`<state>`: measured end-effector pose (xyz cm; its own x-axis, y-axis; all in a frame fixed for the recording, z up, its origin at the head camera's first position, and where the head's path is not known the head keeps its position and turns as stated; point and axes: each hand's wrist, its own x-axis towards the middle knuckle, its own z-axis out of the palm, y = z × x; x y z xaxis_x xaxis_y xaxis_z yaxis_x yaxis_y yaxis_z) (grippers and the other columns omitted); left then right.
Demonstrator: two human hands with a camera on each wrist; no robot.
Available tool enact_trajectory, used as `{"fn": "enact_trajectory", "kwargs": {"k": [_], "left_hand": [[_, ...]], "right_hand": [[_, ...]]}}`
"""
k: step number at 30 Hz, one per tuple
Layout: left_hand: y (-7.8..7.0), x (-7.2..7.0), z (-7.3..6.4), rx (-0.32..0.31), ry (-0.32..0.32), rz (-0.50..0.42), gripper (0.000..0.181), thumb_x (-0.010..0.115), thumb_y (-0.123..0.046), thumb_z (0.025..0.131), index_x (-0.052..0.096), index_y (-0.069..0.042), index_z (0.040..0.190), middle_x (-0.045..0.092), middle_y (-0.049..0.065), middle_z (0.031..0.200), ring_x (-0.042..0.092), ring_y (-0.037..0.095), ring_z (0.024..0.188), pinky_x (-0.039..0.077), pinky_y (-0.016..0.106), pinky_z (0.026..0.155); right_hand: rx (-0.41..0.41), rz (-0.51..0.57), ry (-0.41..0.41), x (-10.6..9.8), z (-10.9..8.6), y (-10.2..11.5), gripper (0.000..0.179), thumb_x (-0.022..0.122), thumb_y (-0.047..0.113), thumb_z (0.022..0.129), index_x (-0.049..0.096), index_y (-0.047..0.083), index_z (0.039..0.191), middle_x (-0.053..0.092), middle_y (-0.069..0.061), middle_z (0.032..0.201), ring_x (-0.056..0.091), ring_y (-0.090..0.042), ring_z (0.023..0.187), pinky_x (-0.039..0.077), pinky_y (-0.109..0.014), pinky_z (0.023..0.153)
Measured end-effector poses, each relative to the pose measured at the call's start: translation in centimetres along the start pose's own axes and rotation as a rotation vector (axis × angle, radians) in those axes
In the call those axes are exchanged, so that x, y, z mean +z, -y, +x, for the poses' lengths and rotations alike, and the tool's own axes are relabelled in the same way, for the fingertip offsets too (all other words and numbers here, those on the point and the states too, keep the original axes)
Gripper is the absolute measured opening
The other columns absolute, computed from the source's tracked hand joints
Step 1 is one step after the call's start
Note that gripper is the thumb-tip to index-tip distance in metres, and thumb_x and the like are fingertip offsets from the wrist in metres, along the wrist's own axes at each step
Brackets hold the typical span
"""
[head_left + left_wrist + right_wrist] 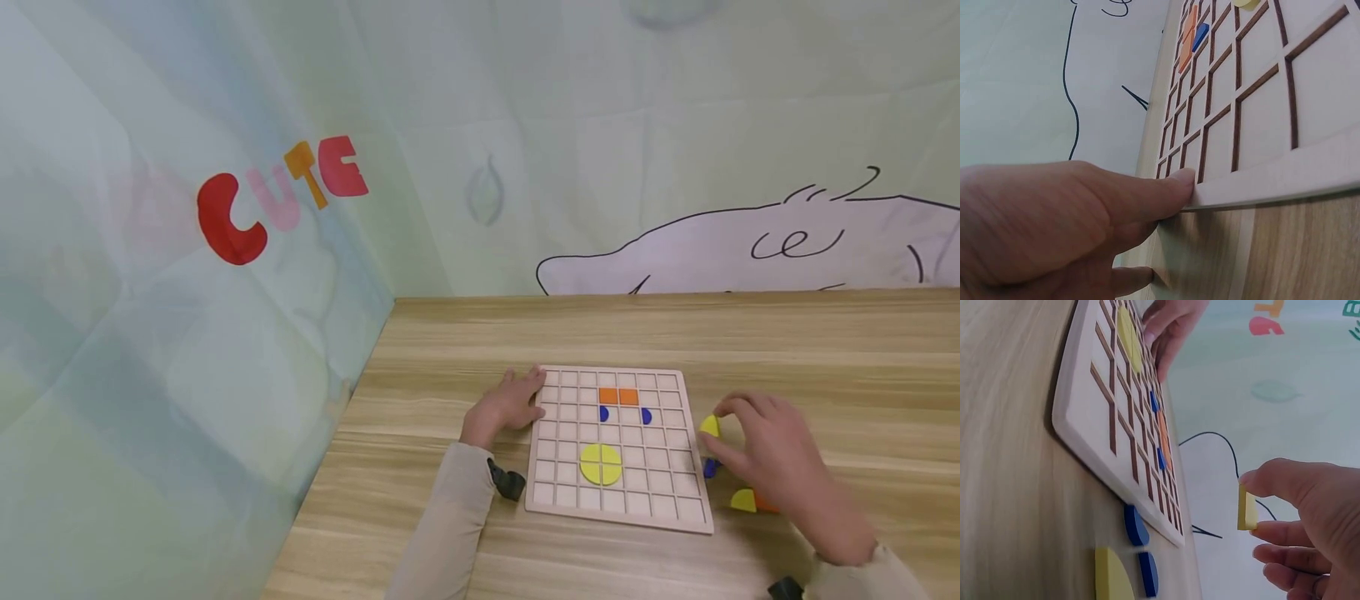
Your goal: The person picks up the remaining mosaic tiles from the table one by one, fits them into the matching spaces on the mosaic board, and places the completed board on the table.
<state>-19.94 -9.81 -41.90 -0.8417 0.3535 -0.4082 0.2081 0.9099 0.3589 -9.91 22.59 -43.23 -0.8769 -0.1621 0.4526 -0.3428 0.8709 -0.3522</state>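
Observation:
A pale wooden grid board point(555, 497) lies on the table. On it sit two orange squares point(618, 397), two blue half-round pieces point(647, 416) below them, and a yellow circle point(601, 464) made of several quarter pieces. Along the board's left edge rests my left hand point(504, 406), its thumb point(1175, 187) touching the rim and its fingers extended. Just off the right edge, my right hand point(780, 454) pinches a yellow quarter-circle piece point(1247, 507) between thumb and forefinger, raised above the table.
Beside the board's right edge lie two loose blue pieces point(1136, 526), another yellow quarter-circle point(743, 500) and an orange piece point(765, 503) partly hidden by my right hand. A printed cloth backdrop point(465, 108) rises behind the wood-grain table point(450, 333) and along its left side.

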Motion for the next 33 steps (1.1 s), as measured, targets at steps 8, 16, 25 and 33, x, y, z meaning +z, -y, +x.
{"fn": "enact_trajectory", "kwargs": {"k": [8, 16, 25, 33], "left_hand": [[-0.1, -0.1, -0.1, 0.008, -0.001, 0.009, 0.064, 0.052, -0.024, 0.099, 0.021, -0.016, 0.154, 0.011, 0.000, 0.162, 0.004, 0.036, 0.148, 0.016, 0.067, 0.111], [0.0, -0.1, -0.1, 0.015, 0.006, 0.019, 0.064, 0.052, -0.025, 0.099, 0.020, -0.016, 0.154, 0.011, -0.001, 0.162, 0.004, 0.036, 0.148, 0.016, 0.068, 0.110], [0.1, 0.0, 0.0, 0.023, 0.001, 0.009, 0.064, 0.052, -0.025, 0.099, 0.020, -0.016, 0.154, 0.010, 0.000, 0.162, 0.003, 0.037, 0.148, 0.016, 0.068, 0.110], [0.1, 0.0, 0.0, 0.018, 0.002, 0.018, 0.064, 0.052, -0.026, 0.099, 0.020, -0.016, 0.154, 0.011, 0.000, 0.162, 0.004, 0.036, 0.148, 0.016, 0.069, 0.109]], "right_hand": [[-0.016, 0.020, -0.039, 1.4, 0.6, 1.9, 0.032, 0.082, 0.022, 0.067, 0.065, 0.002, 0.085, 0.064, -0.018, 0.099, 0.056, -0.040, 0.097, 0.040, -0.058, 0.085], [0.009, 0.032, 0.039, 3.0, 0.7, 3.4, 0.031, 0.081, 0.027, 0.071, 0.065, 0.004, 0.085, 0.061, -0.015, 0.103, 0.053, -0.039, 0.099, 0.041, -0.057, 0.084], [0.024, 0.021, 0.093, 4.5, 0.7, 4.5, 0.031, 0.079, 0.030, 0.073, 0.065, 0.006, 0.087, 0.061, -0.016, 0.107, 0.054, -0.040, 0.103, 0.041, -0.058, 0.086], [0.051, 0.017, 0.173, 5.3, 0.6, 5.4, 0.028, 0.080, 0.034, 0.073, 0.064, 0.012, 0.080, 0.059, -0.015, 0.111, 0.052, -0.037, 0.105, 0.041, -0.057, 0.089]]}}
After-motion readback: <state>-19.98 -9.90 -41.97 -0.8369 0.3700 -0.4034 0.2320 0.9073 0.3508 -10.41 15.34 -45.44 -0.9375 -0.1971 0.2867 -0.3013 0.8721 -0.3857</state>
